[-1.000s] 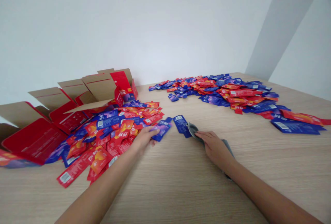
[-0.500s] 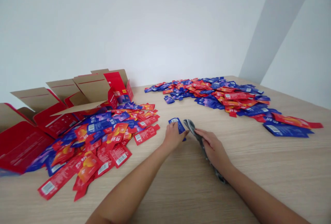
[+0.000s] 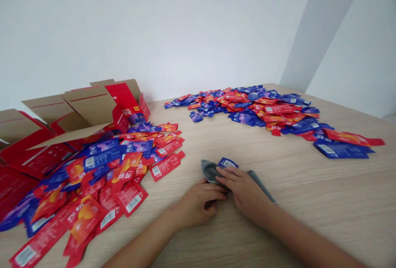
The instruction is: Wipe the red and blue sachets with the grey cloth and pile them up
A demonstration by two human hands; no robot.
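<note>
A grey cloth pouch [image 3: 209, 169] lies on the wooden table [image 3: 309, 202] in front of me. Both hands are on it. My left hand [image 3: 198, 204] grips its near edge with curled fingers. My right hand [image 3: 241, 187] presses on top of it, fingers bent, with a blue sachet [image 3: 228, 162] sticking out from under the fingertips at the pouch's mouth. A heap of red and blue sachets [image 3: 102, 173] spreads to the left, close to my left forearm.
A second heap of red and blue sachets [image 3: 262, 111] lies at the far right of the table. Open red cardboard boxes [image 3: 93, 105] with brown flaps stand at the back left. A white wall rises behind the table.
My left hand left the left heap with a blue sachet, carried it right to the grey pouch, and now both hands are together on the pouch, nearer to me.
</note>
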